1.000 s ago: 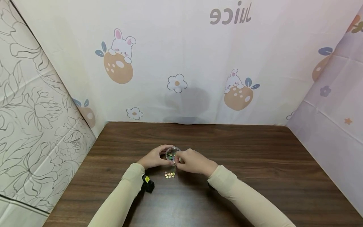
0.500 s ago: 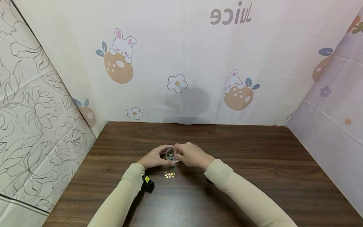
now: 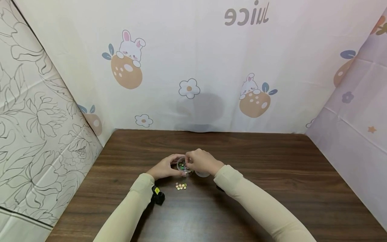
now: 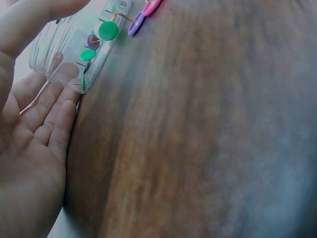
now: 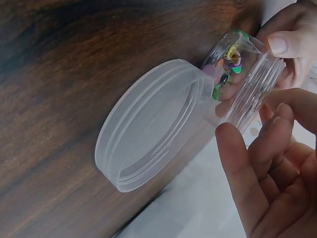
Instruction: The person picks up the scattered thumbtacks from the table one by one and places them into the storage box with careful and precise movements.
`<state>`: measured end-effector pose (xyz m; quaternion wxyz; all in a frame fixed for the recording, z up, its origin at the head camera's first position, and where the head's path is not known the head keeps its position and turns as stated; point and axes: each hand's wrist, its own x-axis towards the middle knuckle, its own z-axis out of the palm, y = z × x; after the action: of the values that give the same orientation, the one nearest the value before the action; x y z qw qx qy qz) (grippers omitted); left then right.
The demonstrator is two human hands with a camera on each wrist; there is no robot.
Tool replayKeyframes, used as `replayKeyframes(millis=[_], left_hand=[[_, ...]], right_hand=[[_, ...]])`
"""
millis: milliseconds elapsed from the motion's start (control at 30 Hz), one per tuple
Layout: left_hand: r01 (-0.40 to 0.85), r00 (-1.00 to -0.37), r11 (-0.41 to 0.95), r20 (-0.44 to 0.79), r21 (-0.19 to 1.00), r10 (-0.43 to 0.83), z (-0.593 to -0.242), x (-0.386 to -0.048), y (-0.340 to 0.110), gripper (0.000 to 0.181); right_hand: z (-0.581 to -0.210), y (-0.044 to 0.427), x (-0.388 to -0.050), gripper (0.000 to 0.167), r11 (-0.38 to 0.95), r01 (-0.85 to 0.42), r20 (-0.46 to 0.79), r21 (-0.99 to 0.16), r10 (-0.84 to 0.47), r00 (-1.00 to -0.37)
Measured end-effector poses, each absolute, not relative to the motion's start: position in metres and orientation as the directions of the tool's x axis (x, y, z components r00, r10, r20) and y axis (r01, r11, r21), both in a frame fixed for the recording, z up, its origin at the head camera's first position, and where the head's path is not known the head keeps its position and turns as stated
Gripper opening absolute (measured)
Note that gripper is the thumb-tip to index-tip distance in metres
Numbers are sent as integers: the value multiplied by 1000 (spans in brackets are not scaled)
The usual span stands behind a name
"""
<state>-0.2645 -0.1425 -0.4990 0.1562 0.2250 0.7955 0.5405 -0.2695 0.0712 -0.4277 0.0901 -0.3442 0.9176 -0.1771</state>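
Cupping clear, ribbed, probably plastic jar [image 5: 251, 82]

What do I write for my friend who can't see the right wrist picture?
A left hand holds a clear round plastic jar of colourful flat-headed thumbtacks; the right hand is at its open top. Beside it, a translucent white round lid rests on a brown wooden table.

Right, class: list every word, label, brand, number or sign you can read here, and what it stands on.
"Juice", in mirror writing, high on the back wall cloth.
Yellow patch on the black wrist device: any lettering is too small to read.
Clear jar and lid: no readable text.
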Motion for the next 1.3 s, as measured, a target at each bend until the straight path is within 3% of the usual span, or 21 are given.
replayKeyframes(millis=[633,1100,1300], left_hand=[[186,-850,307,-4,933,527,-502,-266,-145,73],[245,-832,317,30,917,554,-503,-268,-146,69],[246,-826,304,35,920,562,-503,-268,-146,69]], right_hand=[[-424,78,-254,3,648,-623,9,-437,-690,-724],[-432,83,-239,5,575,-687,40,-444,-753,-657],[-438,83,-235,5,530,-746,36,-404,-805,-592]])
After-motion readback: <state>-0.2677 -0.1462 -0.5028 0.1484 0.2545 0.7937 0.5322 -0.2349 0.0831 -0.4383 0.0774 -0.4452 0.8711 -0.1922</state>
